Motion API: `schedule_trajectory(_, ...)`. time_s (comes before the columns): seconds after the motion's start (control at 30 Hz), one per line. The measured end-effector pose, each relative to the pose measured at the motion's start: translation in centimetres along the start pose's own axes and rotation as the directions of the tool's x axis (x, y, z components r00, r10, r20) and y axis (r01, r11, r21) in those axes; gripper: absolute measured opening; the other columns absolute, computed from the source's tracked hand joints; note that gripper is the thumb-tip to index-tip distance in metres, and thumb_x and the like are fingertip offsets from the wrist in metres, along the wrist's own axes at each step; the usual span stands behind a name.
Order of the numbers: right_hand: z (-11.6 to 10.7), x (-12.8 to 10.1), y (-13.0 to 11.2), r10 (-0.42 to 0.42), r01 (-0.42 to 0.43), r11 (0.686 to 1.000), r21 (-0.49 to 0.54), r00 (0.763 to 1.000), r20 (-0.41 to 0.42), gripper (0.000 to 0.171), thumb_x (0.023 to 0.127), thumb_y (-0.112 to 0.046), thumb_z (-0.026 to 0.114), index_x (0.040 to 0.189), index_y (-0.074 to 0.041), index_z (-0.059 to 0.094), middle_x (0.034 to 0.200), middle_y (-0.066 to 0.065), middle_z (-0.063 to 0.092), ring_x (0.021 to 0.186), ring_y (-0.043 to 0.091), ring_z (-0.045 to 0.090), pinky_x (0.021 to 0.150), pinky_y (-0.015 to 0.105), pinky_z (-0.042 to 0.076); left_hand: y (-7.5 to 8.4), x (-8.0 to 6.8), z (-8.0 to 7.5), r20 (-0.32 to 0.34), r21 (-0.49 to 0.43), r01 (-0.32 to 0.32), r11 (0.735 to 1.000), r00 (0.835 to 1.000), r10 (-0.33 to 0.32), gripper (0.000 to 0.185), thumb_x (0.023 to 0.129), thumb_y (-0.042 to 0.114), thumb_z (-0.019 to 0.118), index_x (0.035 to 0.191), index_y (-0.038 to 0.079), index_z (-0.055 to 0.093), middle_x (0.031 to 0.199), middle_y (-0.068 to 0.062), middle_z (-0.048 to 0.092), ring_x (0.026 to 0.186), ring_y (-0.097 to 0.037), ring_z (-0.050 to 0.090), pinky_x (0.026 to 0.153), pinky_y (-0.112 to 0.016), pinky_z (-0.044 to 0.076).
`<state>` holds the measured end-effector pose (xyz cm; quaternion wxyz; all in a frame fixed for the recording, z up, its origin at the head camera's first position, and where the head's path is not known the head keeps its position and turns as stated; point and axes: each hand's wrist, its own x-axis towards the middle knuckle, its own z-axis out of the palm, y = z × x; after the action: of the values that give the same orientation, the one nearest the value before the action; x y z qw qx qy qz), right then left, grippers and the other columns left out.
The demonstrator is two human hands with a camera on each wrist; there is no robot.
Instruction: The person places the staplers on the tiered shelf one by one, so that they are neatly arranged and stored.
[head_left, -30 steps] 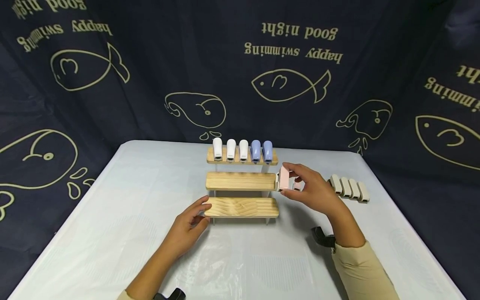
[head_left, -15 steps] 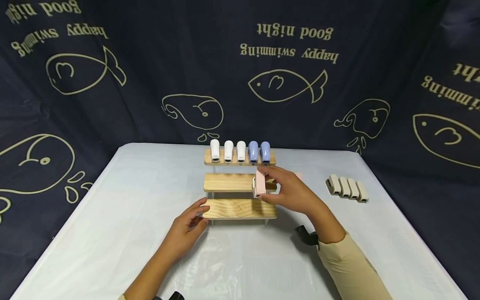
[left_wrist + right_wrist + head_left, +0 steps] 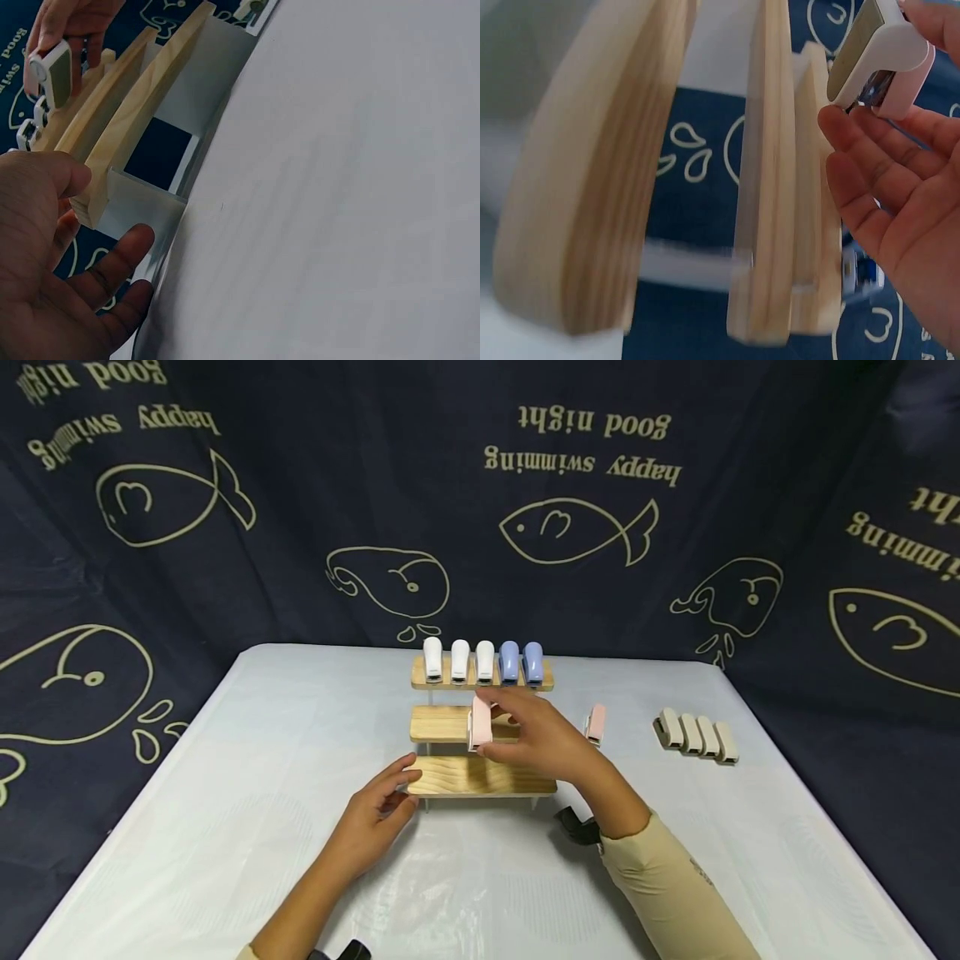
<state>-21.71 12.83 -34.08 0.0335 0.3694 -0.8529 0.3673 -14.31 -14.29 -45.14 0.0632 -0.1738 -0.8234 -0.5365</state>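
My right hand [image 3: 532, 735] pinches a small pink-and-white stapler [image 3: 480, 724] between thumb and fingers, over the middle board [image 3: 435, 724] of a three-tier wooden rack. In the right wrist view, the stapler [image 3: 889, 56] shows its white frame, pink lever and greyish underside. At the left end of the lowest board [image 3: 480, 777], my left hand [image 3: 371, 818] rests with relaxed fingers; in the left wrist view the fingertips [image 3: 79, 178] touch the board's end. On the top board [image 3: 417, 672] stand three white staplers [image 3: 460, 662] and two blue staplers [image 3: 509, 662].
Another pink stapler [image 3: 596, 724] stands on the white table [image 3: 262, 718], right of the rack. Farther right is a row of several cream staplers [image 3: 688, 733]. A dark blue curtain [image 3: 300, 568] with fish drawings hangs behind the table.
My right hand has carried the pink stapler leftward from the middle board's right end to about its centre. The other pink stapler has come into full view. My left hand stays put.
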Motion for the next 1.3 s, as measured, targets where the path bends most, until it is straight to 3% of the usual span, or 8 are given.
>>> schedule_trajectory(0.3, 2.2, 1.3, -1.2, 0.026, -0.026, 1.0, 0.007, 0.999, 0.04, 0.07, 0.085, -0.018, 0.081, 0.146, -0.009, 0.048, 0.138, 0.003, 0.055, 0.114, 0.017, 0.062, 0.093, 0.028, 0.052, 0.0, 0.0, -0.1, -0.017, -0.031, -0.013, 0.999, 1.0, 0.013, 0.033, 0.096, 0.007, 0.066, 0.129, 0.006, 0.064, 0.151, -0.009, 0.046, 0.094, -0.014, 0.067, 0.084, -0.029, 0.055)
schedule_trajectory(0.4, 2.7, 1.7, -1.5, 0.028, -0.028, 1.0, 0.002, 0.998, 0.05, 0.07, 0.086, -0.019, 0.079, 0.148, -0.009, 0.047, 0.138, 0.004, 0.055, 0.115, 0.017, 0.062, 0.093, 0.029, 0.052, 0.0, 0.0, -0.2, -0.016, -0.015, -0.007, 1.0, 1.0, 0.007, 0.034, 0.096, 0.007, 0.066, 0.13, 0.007, 0.063, 0.151, -0.007, 0.045, 0.094, -0.013, 0.067, 0.084, -0.028, 0.055)
schedule_trajectory(0.7, 4.1, 2.6, -1.5, 0.018, -0.014, 0.99, -0.139, 0.999, 0.031, 0.07, 0.087, -0.028, 0.079, 0.147, -0.009, 0.048, 0.136, 0.003, 0.057, 0.122, 0.016, 0.056, 0.102, 0.032, 0.046, 0.1, -0.1, -0.1, 0.004, -0.002, 0.014, 1.0, 1.0, -0.014, 0.035, 0.097, 0.008, 0.066, 0.131, 0.006, 0.062, 0.152, -0.005, 0.044, 0.093, -0.012, 0.066, 0.084, -0.028, 0.055)
schedule_trajectory(0.93, 4.9, 2.9, -1.1, -0.022, 0.022, 0.977, -0.21, 1.0, -0.002, 0.07, 0.089, -0.031, 0.077, 0.148, -0.009, 0.046, 0.132, 0.004, 0.059, 0.115, 0.017, 0.059, 0.097, 0.032, 0.049, 0.0, 0.0, 0.0, -0.017, -0.014, -0.026, 1.0, 1.0, 0.026, 0.034, 0.096, 0.005, 0.066, 0.129, 0.004, 0.063, 0.151, -0.009, 0.046, 0.095, -0.013, 0.067, 0.084, -0.027, 0.055)
schedule_trajectory(1.07, 5.3, 3.0, -1.0, -0.027, 0.021, 0.983, -0.181, 0.999, -0.032, 0.068, 0.09, -0.029, 0.076, 0.148, -0.007, 0.047, 0.135, 0.006, 0.059, 0.115, 0.016, 0.059, 0.097, 0.031, 0.049, -0.2, 0.1, 0.0, -0.033, -0.017, -0.057, 0.998, 0.998, 0.056, 0.034, 0.095, 0.003, 0.066, 0.128, 0.003, 0.064, 0.149, -0.011, 0.047, 0.095, -0.015, 0.067, 0.084, -0.028, 0.056)
schedule_trajectory(1.3, 6.0, 3.1, -0.6, -0.038, 0.026, 0.994, -0.104, 0.993, -0.11, 0.058, 0.09, -0.019, 0.076, 0.142, -0.006, 0.053, 0.126, 0.007, 0.063, 0.103, 0.017, 0.063, 0.087, 0.029, 0.053, -0.1, 0.1, 0.0, -0.045, -0.039, -0.053, 0.998, 0.998, 0.051, 0.034, 0.094, 0.0, 0.067, 0.128, 0.002, 0.063, 0.149, -0.012, 0.047, 0.093, -0.019, 0.068, 0.083, -0.028, 0.056)
